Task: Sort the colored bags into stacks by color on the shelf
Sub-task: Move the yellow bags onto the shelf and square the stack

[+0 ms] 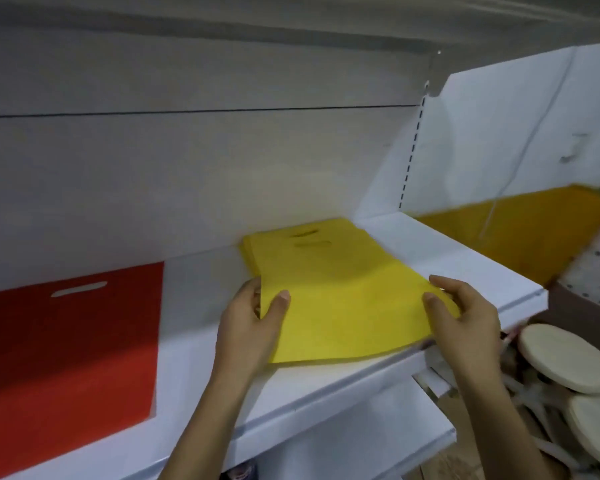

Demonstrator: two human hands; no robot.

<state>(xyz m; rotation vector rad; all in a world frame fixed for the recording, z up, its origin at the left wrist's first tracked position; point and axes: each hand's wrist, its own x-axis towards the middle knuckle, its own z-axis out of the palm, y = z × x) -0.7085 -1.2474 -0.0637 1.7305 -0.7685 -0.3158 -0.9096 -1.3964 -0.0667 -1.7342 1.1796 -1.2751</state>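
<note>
A stack of yellow bags with cut-out handles lies on the white shelf, its near edge reaching the shelf front. My left hand grips the stack's near left corner, thumb on top and fingers underneath. My right hand holds the near right corner, thumb on top. A red bag with a handle slot lies flat on the same shelf at the left, apart from the yellow stack.
A white side panel closes the shelf on the right, with a yellow-orange surface beyond it. Round pale wooden discs lie lower right. A lower white shelf sits beneath. A bare strip of shelf separates the red and yellow bags.
</note>
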